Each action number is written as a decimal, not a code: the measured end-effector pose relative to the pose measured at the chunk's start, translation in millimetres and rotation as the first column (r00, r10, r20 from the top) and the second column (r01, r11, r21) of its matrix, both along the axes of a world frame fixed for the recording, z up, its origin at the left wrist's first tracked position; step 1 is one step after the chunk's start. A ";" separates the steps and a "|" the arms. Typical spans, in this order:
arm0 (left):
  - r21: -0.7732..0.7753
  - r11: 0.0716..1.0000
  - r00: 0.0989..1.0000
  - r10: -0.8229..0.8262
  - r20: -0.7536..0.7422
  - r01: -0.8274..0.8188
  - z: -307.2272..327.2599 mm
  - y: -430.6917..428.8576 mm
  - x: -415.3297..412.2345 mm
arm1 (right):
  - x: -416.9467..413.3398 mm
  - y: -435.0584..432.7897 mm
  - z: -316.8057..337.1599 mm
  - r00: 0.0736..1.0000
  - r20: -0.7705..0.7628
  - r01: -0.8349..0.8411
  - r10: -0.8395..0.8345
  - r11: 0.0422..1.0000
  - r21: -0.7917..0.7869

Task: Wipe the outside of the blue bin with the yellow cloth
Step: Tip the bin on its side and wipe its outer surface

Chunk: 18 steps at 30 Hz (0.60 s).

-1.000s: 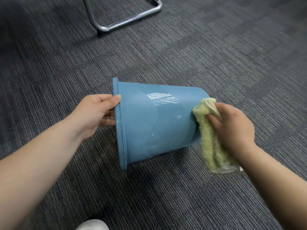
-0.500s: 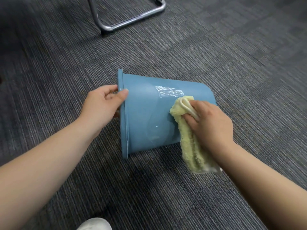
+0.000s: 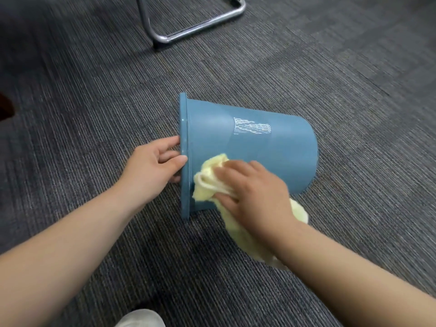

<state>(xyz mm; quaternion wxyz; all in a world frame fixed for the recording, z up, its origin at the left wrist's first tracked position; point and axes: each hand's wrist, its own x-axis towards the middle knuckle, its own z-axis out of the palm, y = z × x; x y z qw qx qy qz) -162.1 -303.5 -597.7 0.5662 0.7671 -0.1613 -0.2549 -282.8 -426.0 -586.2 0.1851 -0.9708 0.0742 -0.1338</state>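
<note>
The blue bin (image 3: 278, 152) lies on its side on the carpet, its rim to the left and its base to the right. A pale torn label patch shows on its upper wall. My left hand (image 3: 153, 168) grips the rim, thumb on the outside and fingers curled inside the opening. My right hand (image 3: 252, 197) holds the bunched yellow cloth (image 3: 208, 180) and presses it against the bin's near wall, close to the rim. The rest of the cloth hangs down under my right wrist onto the carpet.
Grey striped carpet (image 3: 354, 90) lies all around the bin. A chrome tubular chair base (image 3: 195, 31) stands at the back. The tip of a white shoe (image 3: 140, 318) shows at the bottom edge. A dark object sits at the far left edge.
My right hand has slid the cloth along the bin's wall from the base end leftward to near the rim. My left hand has kept its grip on the rim.
</note>
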 end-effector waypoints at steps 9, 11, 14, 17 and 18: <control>-0.014 1.000 1.000 -0.006 -0.006 0.005 1.9 -2.9 7.5 | 12.2 -20.4 1.6 0.980 0.001 0.199 -0.199 0.979 0.054; -0.005 1.000 1.000 -0.017 -0.010 0.017 1.1 -1.2 6.8 | 11.8 -7.4 1.5 0.994 0.016 0.106 -0.107 0.994 0.023; 0.002 1.000 1.000 -0.022 -0.008 0.022 0.2 0.5 6.0 | 10.5 1.6 0.2 0.999 0.017 0.041 -0.041 0.999 -0.010; 0.005 1.000 1.000 -0.027 -0.005 0.027 1.1 -1.0 9.4 | 8.6 -18.0 -1.2 0.991 0.011 0.135 -0.135 0.990 0.028; 0.009 1.000 1.000 -0.028 -0.004 0.028 1.8 -1.7 10.6 | 6.7 -29.5 -3.0 0.975 -0.008 0.220 -0.220 0.974 0.051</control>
